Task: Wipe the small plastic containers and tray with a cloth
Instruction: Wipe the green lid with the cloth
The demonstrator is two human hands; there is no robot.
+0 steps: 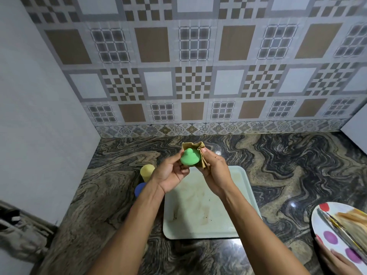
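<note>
I hold a small green plastic container (189, 158) up above the counter, in front of the tiled wall. My left hand (170, 174) grips it from the left and below. My right hand (216, 171) holds a tan cloth (200, 151) bunched against the container's right side and back. Below my hands lies a pale green tray (200, 205) with brown smears on its surface. A yellow container (147, 172) and a blue container (140, 189) stand on the counter just left of the tray, partly hidden by my left forearm.
The marbled dark counter (288, 165) runs to the tiled wall behind. At the lower right another person's hand (335, 259) holds a white plate with coloured dots (327, 229) carrying a knife and food. A plain wall closes the left side.
</note>
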